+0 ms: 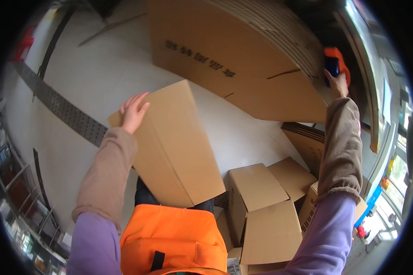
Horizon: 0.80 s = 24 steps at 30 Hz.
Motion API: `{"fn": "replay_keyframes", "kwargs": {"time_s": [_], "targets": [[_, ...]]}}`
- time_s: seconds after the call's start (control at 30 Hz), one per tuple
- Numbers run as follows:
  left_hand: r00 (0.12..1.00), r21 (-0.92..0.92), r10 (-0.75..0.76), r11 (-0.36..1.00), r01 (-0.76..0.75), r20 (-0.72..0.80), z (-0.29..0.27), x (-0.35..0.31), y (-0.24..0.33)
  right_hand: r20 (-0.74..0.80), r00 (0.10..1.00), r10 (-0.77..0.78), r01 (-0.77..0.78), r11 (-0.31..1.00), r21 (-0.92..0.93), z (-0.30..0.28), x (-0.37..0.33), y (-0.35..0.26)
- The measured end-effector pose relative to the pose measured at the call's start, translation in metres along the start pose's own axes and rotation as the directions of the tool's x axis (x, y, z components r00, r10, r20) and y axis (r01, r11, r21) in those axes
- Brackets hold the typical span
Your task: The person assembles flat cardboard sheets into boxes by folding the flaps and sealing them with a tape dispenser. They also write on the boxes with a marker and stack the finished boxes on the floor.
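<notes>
A closed brown cardboard box (170, 142) stands tilted in front of me, against my legs. At its upper left edge my left hand (135, 112) grips it, fingers over the far side and thumb on the near face. Out at the far right, my right hand (338, 82) is closed around an orange and dark blue tape dispenser (339, 62). That dispenser is beside the end of a thick stack of flat cardboard sheets (243, 87), which stands on edge. Most of the right fingers are hidden behind it.
Open cartons (266, 201) with raised flaps crowd the lower right. More folded cardboard (307, 144) leans behind them. A dark perforated strip (69, 107) crosses the pale floor (105, 59) at the left. Windows (399, 160) line the right side. An orange apron (174, 238) covers my front.
</notes>
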State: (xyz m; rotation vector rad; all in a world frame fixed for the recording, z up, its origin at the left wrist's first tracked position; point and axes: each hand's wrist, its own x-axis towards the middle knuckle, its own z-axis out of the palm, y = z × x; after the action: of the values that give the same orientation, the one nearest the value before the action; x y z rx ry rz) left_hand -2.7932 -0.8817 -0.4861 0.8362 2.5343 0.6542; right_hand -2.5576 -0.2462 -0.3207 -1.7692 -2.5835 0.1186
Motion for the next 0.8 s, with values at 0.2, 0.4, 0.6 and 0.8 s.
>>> {"fn": "replay_keyframes", "kwargs": {"time_s": [0.2,0.4,0.6,0.8], "targets": [[0.997,-0.065,-0.078,0.995,0.078,0.008,-0.002,0.000,0.005,-0.043,0.987,-0.154,0.160,0.950,0.269,0.027,-0.136,-0.019],[0.996,-0.119,-0.087,0.989,0.083,-0.030,0.008,0.004,0.001,0.513,0.800,-0.311,-0.399,0.363,0.842,-0.023,-0.347,-0.144],[0.969,-0.198,-0.219,0.951,0.239,0.115,-0.001,0.012,0.013,0.718,0.446,-0.535,-0.698,0.294,0.653,-0.057,-0.436,-0.220],[0.947,-0.873,-0.120,0.365,0.323,0.300,-0.081,0.038,0.063,0.722,0.399,-0.565,-0.602,0.432,0.671,-0.045,-0.448,-0.237]]}}
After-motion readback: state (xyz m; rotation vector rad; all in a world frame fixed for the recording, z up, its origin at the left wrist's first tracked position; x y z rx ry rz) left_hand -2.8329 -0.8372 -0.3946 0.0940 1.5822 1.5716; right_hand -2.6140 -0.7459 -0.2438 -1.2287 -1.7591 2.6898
